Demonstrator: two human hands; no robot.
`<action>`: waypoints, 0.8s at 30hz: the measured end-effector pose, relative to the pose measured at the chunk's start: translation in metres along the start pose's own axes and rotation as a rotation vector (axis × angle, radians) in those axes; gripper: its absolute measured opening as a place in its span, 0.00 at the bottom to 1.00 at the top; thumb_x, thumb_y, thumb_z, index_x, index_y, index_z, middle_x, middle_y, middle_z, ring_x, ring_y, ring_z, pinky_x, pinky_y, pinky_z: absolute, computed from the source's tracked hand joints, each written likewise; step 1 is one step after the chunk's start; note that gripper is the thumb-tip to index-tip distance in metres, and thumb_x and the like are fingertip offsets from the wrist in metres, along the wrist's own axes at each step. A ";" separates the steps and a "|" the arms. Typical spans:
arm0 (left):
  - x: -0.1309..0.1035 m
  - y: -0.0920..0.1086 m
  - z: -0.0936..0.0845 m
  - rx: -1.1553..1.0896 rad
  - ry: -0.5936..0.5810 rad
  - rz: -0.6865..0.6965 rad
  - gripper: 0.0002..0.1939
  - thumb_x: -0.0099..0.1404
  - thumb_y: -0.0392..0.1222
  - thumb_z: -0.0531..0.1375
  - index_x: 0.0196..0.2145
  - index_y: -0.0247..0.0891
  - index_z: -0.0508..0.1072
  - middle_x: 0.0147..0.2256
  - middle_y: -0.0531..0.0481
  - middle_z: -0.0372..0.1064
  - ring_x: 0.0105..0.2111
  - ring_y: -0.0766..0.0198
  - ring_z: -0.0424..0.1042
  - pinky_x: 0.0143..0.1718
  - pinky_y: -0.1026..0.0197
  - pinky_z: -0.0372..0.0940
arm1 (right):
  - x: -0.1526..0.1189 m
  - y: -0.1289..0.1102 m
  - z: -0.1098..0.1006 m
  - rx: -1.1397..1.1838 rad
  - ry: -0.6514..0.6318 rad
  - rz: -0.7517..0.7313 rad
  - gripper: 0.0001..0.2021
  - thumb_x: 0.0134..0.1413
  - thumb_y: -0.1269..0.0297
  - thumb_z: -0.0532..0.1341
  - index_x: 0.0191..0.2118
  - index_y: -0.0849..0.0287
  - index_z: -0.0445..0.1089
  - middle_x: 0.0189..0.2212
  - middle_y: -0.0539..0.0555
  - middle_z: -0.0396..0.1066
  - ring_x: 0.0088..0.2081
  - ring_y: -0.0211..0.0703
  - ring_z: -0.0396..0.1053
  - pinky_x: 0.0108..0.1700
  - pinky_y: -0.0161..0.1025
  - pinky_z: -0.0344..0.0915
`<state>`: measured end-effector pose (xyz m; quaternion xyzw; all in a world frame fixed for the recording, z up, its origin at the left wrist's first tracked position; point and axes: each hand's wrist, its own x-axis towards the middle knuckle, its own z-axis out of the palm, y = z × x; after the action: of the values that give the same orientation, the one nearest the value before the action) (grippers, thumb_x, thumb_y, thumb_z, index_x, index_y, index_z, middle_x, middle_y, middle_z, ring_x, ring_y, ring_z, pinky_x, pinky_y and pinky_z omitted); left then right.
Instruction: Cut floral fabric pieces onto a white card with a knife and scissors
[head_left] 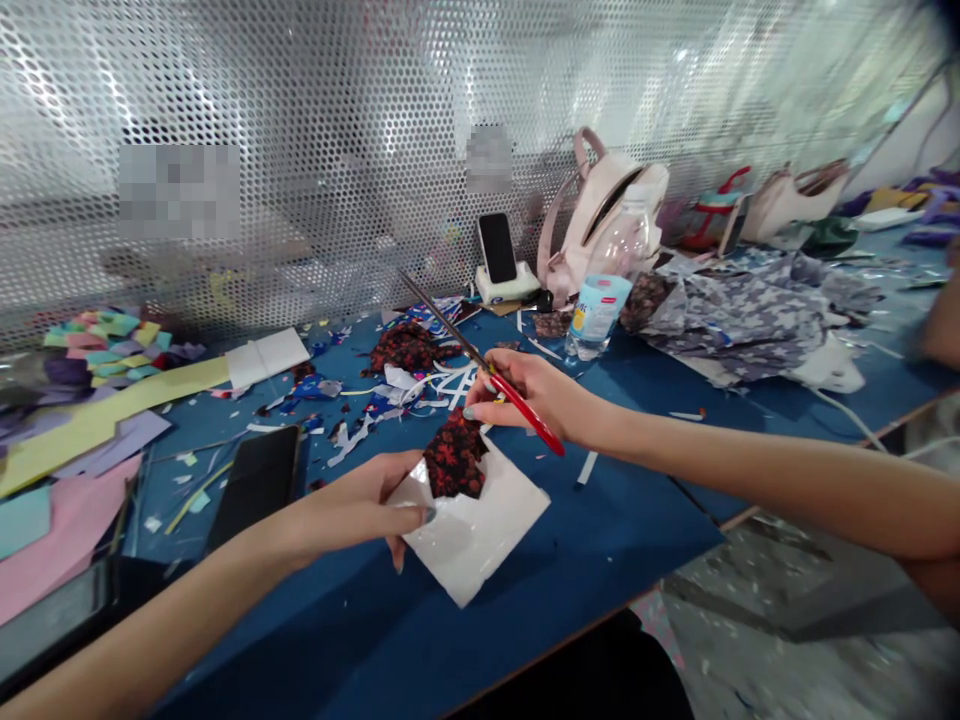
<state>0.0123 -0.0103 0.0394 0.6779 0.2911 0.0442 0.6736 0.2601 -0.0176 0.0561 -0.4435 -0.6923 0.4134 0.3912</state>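
Patterned scrap (455, 455) and white sheet (487, 530) held over blue table (600, 545).
Sheet pinched by left hand (379, 505), thumb above, fingers beneath; scrap's top edge pinched between right hand's (529, 395) thumb and fingertip, red-handled scissors (525, 408) also held. Bottle label (598, 308) pale blue, lettering too small to be read.

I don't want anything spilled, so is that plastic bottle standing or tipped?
Upright: the plastic bottle rests on its base on the blue table, neck up.
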 end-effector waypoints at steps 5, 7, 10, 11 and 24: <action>0.001 -0.001 0.001 0.010 0.005 -0.011 0.12 0.61 0.41 0.63 0.42 0.36 0.68 0.31 0.54 0.68 0.28 0.67 0.70 0.25 0.67 0.72 | 0.000 -0.005 -0.002 -0.025 0.002 0.005 0.19 0.46 0.55 0.71 0.31 0.57 0.60 0.31 0.49 0.71 0.32 0.39 0.69 0.39 0.39 0.67; 0.000 -0.002 0.001 0.006 0.008 -0.013 0.13 0.61 0.40 0.63 0.42 0.36 0.68 0.31 0.54 0.68 0.28 0.67 0.71 0.25 0.67 0.72 | -0.001 -0.006 -0.002 -0.034 -0.008 0.009 0.19 0.46 0.56 0.71 0.32 0.57 0.60 0.31 0.50 0.71 0.32 0.40 0.69 0.39 0.39 0.67; 0.000 -0.002 0.001 -0.007 0.009 -0.021 0.14 0.61 0.41 0.63 0.44 0.36 0.68 0.31 0.54 0.69 0.26 0.68 0.70 0.25 0.68 0.72 | -0.001 -0.003 -0.003 -0.070 -0.008 0.010 0.18 0.46 0.56 0.70 0.31 0.57 0.60 0.31 0.51 0.72 0.33 0.41 0.70 0.39 0.39 0.68; -0.001 -0.002 0.001 -0.012 0.006 -0.025 0.15 0.61 0.41 0.63 0.45 0.36 0.68 0.31 0.53 0.69 0.27 0.68 0.71 0.25 0.68 0.72 | -0.002 -0.002 -0.003 -0.088 -0.010 0.008 0.17 0.47 0.56 0.69 0.31 0.57 0.60 0.31 0.51 0.72 0.32 0.41 0.70 0.39 0.40 0.68; -0.001 -0.010 -0.004 -0.113 -0.008 -0.031 0.16 0.60 0.43 0.64 0.45 0.36 0.69 0.30 0.53 0.70 0.26 0.67 0.71 0.21 0.71 0.67 | -0.006 0.004 -0.006 -0.055 -0.048 -0.005 0.16 0.48 0.60 0.68 0.33 0.57 0.60 0.34 0.52 0.72 0.35 0.41 0.71 0.43 0.41 0.69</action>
<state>0.0062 -0.0084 0.0311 0.6345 0.2958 0.0473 0.7125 0.2686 -0.0205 0.0535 -0.4425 -0.7138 0.4036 0.3631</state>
